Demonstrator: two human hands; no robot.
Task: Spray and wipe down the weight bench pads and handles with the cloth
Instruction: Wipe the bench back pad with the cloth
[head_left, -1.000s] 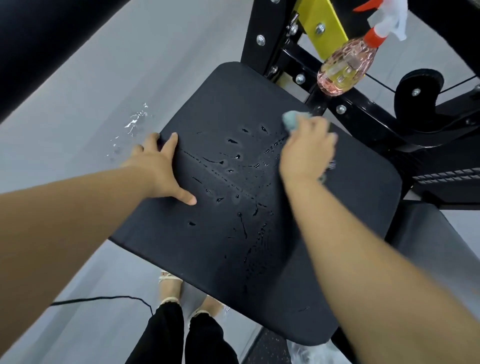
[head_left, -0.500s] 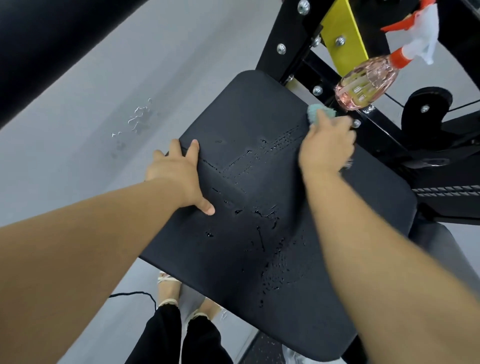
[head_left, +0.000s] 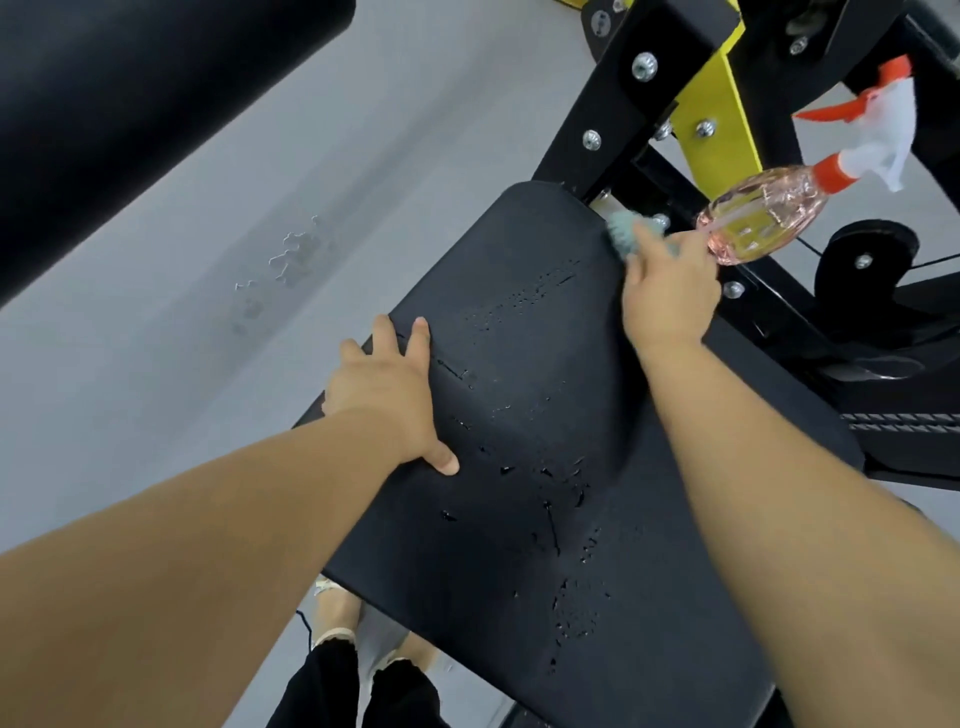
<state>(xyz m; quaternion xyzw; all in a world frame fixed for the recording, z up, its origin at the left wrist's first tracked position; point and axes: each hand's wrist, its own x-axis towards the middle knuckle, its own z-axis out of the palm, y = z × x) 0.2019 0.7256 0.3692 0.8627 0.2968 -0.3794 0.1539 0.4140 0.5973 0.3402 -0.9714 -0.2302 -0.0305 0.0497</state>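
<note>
1. Since a second ago the right hand (head_left: 670, 291) has carried the cloth (head_left: 623, 235) from the middle of the bench (head_left: 457, 545) up to its far right corner. The large drops that stood in the middle are now only thin streaks.
2. This hand grasps the teal cloth, which is bunched under its fingers. Only a tuft shows past the fingertips, touching the far edge of the bench next to the black frame (head_left: 597, 104).
3. The left hand (head_left: 389, 395) has stayed on the left edge. It is released and flat, with its fingers spread over the edge and its thumb on the top surface.
4. Drops (head_left: 571, 613) lie on the near half of the bench, thickest toward the near right corner.
5. A spray bottle (head_left: 763, 218) sits tilted beyond the far right corner, just beside the right hand. It has pink liquid, an orange collar and a white trigger head. I cannot tell what holds it up.
6. A yellow plate (head_left: 722, 130) is bolted to the frame past the far edge.
7. A black roller (head_left: 130, 104) crosses the upper left.
8. The grey floor (head_left: 156, 389) left of the bench carries a wet patch (head_left: 291, 260).
9. Sandalled feet (head_left: 337, 618) and black trouser legs stand below the near left corner.
</note>
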